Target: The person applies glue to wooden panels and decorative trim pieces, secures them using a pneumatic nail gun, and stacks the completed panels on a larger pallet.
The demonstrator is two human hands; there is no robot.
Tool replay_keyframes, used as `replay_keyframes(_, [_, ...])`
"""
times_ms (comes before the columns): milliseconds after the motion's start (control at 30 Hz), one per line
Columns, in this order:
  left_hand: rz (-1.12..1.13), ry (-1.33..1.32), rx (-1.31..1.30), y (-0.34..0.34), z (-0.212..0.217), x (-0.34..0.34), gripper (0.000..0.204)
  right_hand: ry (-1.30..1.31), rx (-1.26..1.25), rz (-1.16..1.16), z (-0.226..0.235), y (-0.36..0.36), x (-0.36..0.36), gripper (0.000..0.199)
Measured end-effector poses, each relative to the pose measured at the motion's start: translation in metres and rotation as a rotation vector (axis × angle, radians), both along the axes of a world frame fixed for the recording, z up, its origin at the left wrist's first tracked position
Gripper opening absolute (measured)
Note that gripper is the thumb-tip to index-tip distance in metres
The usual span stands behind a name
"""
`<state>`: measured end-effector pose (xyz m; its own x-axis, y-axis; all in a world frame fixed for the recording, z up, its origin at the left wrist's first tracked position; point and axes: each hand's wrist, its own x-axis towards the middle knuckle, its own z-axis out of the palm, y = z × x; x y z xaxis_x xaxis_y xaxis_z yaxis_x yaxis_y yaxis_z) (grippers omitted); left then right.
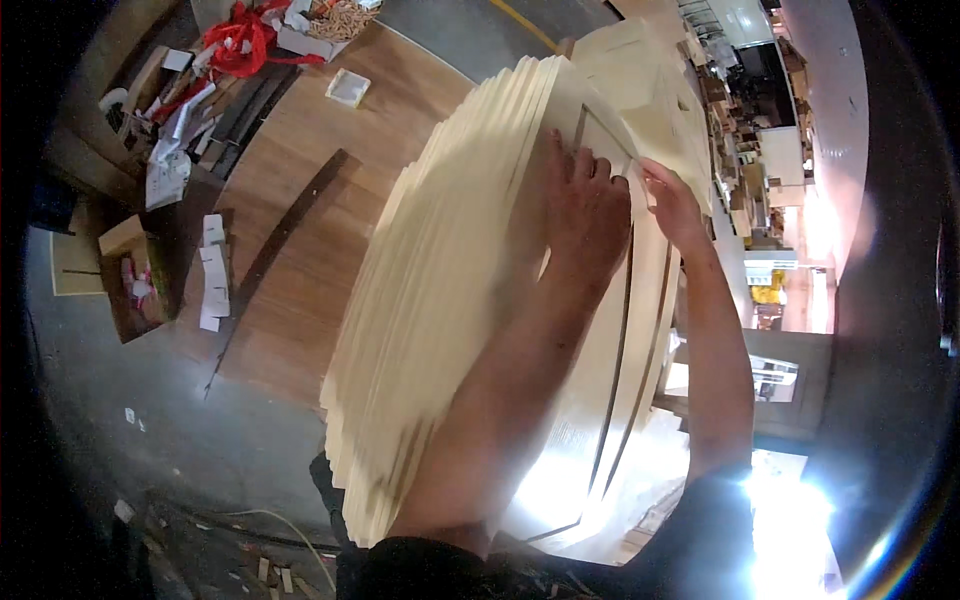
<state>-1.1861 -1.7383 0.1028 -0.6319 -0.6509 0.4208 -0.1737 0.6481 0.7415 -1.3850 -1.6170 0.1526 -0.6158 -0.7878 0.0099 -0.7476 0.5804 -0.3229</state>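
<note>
Beneath my arms stands a thick stack of pale, cream-coloured panels (pixel 430 230), their edges fanned in steps along the left side. The top panel (pixel 575 400) is smooth and glossy, with a thin dark line running along it like a frame. My left hand (pixel 588 205) rests on its upper part, fingers apart, one stretched out and the others bent near the dark line. At the right edge of that panel, my right hand (pixel 675 205) is closed, with fingers and thumb about the edge. The underside of its grip is hidden.
Left of the stack lies a brown wooden board (pixel 340 220) with a dark curved strip (pixel 290 225) and a small white tray (pixel 347 88). A cardboard box (pixel 135 280) sits on the grey floor. Red plastic (pixel 240 45) and a box of wooden dowels (pixel 340 20) are farther off.
</note>
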Motion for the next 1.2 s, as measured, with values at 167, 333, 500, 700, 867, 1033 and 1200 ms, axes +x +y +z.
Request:
replay_keyframes(167, [-0.033,-0.042,0.082,-0.006,-0.002,0.0,0.023,-0.036,0.146,-0.055,-0.002,-0.02,0.003,0.034])
replay_keyframes(333, [0.084,0.089,0.075,0.0,-0.006,-0.004,0.02,0.05,0.158,-0.011,-0.002,-0.025,0.013,0.035])
replay_keyframes(500, [-0.06,0.031,0.099,0.002,0.004,-0.011,0.025,0.108,0.063,0.151,-0.011,0.004,-0.02,0.034])
replay_keyframes(700, [-0.043,0.077,0.057,-0.012,-0.015,-0.008,0.021,-0.563,-0.121,0.121,-0.003,-0.016,0.09,0.041])
replay_keyframes(867, [-0.065,-0.073,0.097,-0.023,0.002,0.015,0.023,-0.044,-0.188,0.087,0.001,0.114,0.233,0.046])
replay_keyframes(1033, [-0.179,-0.1,0.135,-0.01,0.027,0.021,0.028,0.254,-0.143,-0.442,-0.013,0.319,0.394,0.051])
replay_keyframes(1200, [-0.39,-0.3,-0.01,-0.02,0.021,0.089,0.032,-0.431,-0.762,-0.776,-0.077,0.424,0.488,0.064])
